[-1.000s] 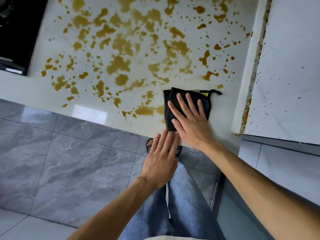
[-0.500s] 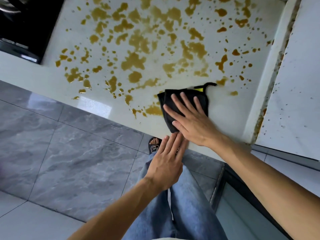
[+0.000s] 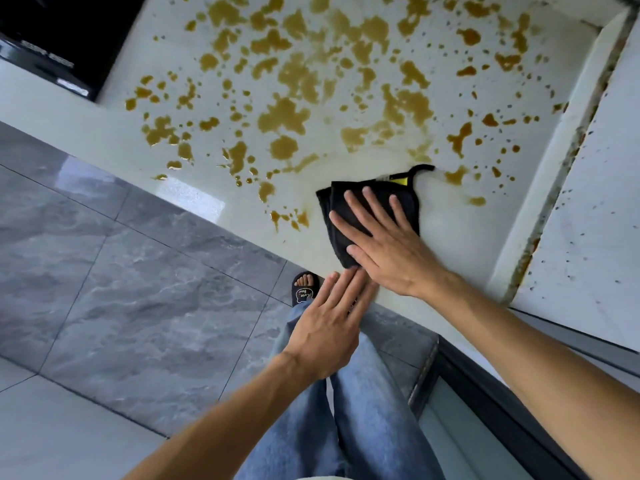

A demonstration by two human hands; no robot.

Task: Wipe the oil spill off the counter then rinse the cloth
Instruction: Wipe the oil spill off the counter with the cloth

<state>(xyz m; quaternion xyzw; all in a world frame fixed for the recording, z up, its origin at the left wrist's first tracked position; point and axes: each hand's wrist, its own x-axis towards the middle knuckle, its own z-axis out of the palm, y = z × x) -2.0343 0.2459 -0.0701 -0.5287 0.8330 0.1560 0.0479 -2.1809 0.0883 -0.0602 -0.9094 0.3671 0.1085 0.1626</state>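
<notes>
Cloth: we see the black cloth (image 3: 372, 216) folded flat on the counter (image 3: 460, 244), close to its front edge and toward the right end; a yellow tag and a black loop show at its far corner.
Right hand: our right hand (image 3: 388, 247) lies palm down on the cloth, its fingers (image 3: 367, 209) straight and spread, pressing it to the counter rather than curling round it.
Left hand: our left hand (image 3: 329, 327) reaches to the front edge just below the cloth, fingers straight and together, holding nothing; their tips almost meet the right hand's thumb.
Oil: amber oil (image 3: 287, 114) lies in blotches and drops over most of the counter, from the far edge nearly to the front; a few blotches sit just left of the cloth.
Counter: pale and glossy, with a raised lip along its right edge.
Hob: a black hob (image 3: 59, 39) occupies the far left corner.
Floor: grey tiles (image 3: 121, 289), with our jeans (image 3: 346, 410) and a black slipper (image 3: 304, 289) below the front edge.
</notes>
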